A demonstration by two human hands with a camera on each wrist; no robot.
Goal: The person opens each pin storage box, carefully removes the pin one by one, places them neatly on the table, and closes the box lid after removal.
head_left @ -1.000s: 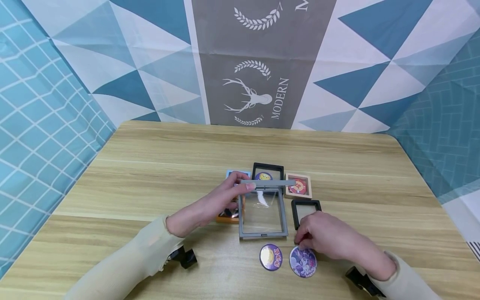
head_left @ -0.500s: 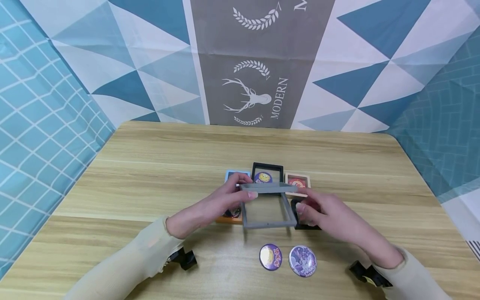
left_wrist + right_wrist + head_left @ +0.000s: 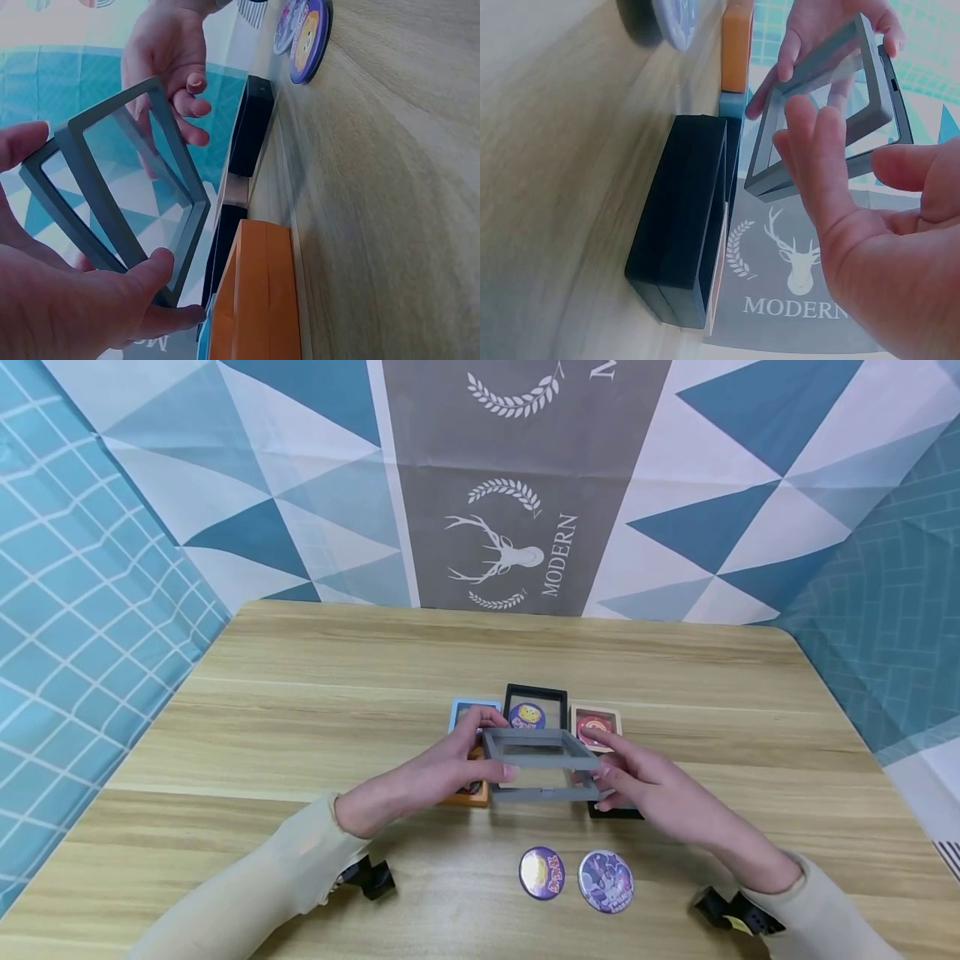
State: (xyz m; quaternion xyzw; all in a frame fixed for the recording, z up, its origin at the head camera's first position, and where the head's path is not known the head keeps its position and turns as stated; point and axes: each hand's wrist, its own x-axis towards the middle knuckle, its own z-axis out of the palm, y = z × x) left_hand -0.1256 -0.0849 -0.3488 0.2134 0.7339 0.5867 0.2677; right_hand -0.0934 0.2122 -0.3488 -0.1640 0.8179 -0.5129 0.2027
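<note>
Grey frame (image 3: pixel 546 762) has closed further.

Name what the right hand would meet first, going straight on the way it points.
Most likely the gray frame that the left hand holds; the right hand is so near its edge that contact is unclear.

The left arm (image 3: pixel 247 881) and right arm (image 3: pixel 757 860) were stretched forward and angled inward, covered to the wrists by pale sleeves (image 3: pixel 821 910). The left hand (image 3: pixel 453 764) was set in a grip, its thumb extended nearer the body and its other fingers bent on the far side. The right hand (image 3: pixel 637 772) was held opposite, well apart, its palm turned inward, its thumb and fingers spread loosely.
</note>
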